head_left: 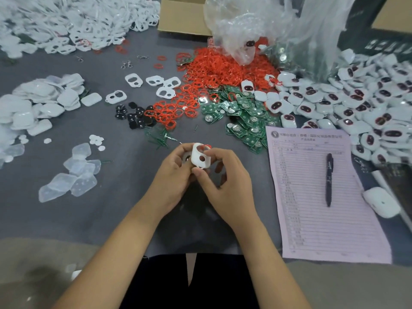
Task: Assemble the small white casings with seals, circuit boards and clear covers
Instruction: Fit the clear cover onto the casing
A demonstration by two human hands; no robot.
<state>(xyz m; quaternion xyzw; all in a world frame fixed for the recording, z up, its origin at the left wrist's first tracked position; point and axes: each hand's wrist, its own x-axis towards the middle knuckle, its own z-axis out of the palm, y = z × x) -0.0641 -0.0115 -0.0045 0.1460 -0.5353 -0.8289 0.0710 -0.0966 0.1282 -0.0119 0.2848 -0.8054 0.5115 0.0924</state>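
**A grey tabletop of sorted parts, one casing in your hands**

The dark grey tabletop (93, 219) in front of you works as a parts tray, each kind of piece heaped by itself and all fanned round a bare patch where you work.

Nearest, your left hand (172, 175) and right hand (225, 181) meet over that patch. Both are curled round one white casing (201, 157), left fingers cradling it from behind, right thumb and fingertips pinching its lower edge. You hold it tilted with its two openings toward you, probably so you can see the seating as a part goes in. A sliver of red shows at its top rim; it may be a seal, but I cannot tell.

To your right lies a pink form (316, 197) with a black pen (328, 179) across it, likely for tallying. To your left sit the clear covers (73, 172).

Farther out, within reach, are the black discs (133, 118), the green circuit boards (243, 117) and the red seals (214, 72), with loose empty casings (153, 82) beside them. Finished units (347, 108) pile at the right, apart from raw stock.

At the back stand a cardboard box (180, 14) and a slumped plastic bag (278, 25).
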